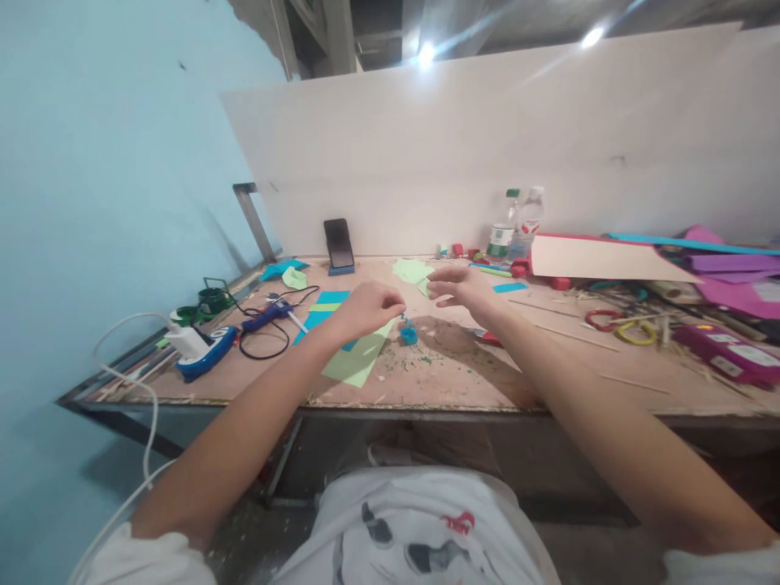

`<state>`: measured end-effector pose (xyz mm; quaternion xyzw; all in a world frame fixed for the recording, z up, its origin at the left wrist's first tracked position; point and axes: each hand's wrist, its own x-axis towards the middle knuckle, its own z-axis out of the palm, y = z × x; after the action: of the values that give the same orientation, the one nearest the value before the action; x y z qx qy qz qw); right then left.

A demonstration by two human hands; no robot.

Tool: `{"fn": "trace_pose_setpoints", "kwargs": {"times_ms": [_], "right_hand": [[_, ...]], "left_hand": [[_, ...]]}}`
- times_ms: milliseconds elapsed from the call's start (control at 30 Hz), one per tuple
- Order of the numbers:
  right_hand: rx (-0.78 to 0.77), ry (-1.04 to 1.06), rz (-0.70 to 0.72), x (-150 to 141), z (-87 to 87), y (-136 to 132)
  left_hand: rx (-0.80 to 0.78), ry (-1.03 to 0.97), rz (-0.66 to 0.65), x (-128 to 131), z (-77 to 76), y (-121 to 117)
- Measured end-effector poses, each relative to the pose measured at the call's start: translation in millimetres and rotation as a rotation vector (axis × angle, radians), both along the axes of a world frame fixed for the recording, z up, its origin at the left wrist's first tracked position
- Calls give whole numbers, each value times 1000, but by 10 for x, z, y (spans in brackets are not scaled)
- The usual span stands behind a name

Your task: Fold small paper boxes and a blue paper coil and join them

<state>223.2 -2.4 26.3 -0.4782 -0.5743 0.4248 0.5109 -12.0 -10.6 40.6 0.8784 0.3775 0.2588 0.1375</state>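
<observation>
Between thumb and fingers, my left hand (376,309) pinches the top of a curled strip of blue paper (408,334), which hangs as a spiral with a wider coil at its lower end. My right hand (458,289) is raised to the right, fingers apart and holding nothing. Below my left hand lie a light green paper sheet (358,363) and a blue paper sheet (332,299). Scissors with red handles (489,336) show partly beneath my right wrist. Small green scraps (435,361) are scattered on the table near its front edge.
A glue gun (266,315) with its cable and a blue power strip (207,357) are at left. A phone (339,244) stands at the back, bottles (503,231) at back right. Thin sticks (576,337), tape rolls and a magenta box (728,355) lie right.
</observation>
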Motion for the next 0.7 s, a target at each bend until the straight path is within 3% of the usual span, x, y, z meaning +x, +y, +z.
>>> {"fn": "trace_pose_setpoints", "kwargs": {"times_ms": [167,333,700], "right_hand": [[12,-7,10,2,-1,-2],[14,-14,17,9,4,-11],[76,-72,118,37,60,-51]], "left_hand": [[-1,59,-47,15,13,47],[-16,59,-85,85,-70,61],[-186,-234,-50,135,-364,87]]}}
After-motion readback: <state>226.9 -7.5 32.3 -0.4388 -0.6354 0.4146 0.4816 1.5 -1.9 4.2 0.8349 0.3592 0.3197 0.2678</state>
